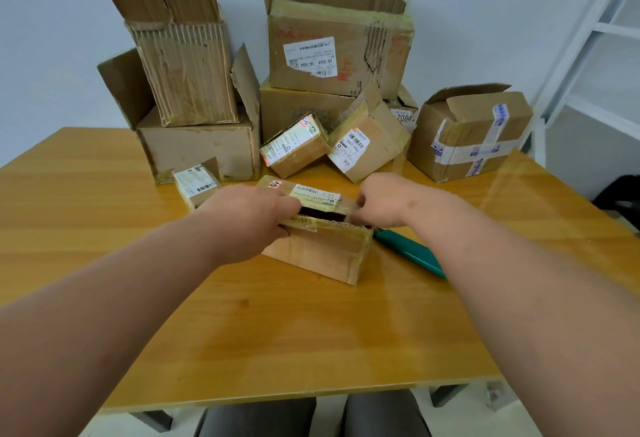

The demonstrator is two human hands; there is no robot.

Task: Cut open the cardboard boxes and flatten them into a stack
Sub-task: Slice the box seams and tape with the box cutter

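While the left hand (252,209) grips the small taped box's (318,249) near flap, the right hand (384,202) pinches its far flap; green utility knife (408,251) lies just right of the hands on the table (277,332)

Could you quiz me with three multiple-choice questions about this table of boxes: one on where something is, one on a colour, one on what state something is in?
1. Where does the cutter lie?
A. On top of the tall box stack
B. On the table, to the right of the small box being handled
C. On the floor

2. What colour is the cutter?
A. Green
B. Red
C. White

3. What state is the small box in?
A. Flattened
B. Sealed shut
C. Top seam parted, dark gap showing

Answers: 1 B, it rests on the wooden table beside that box. 2 A, its body is dark green. 3 C, the left hand and right hand hold the top flaps apart.
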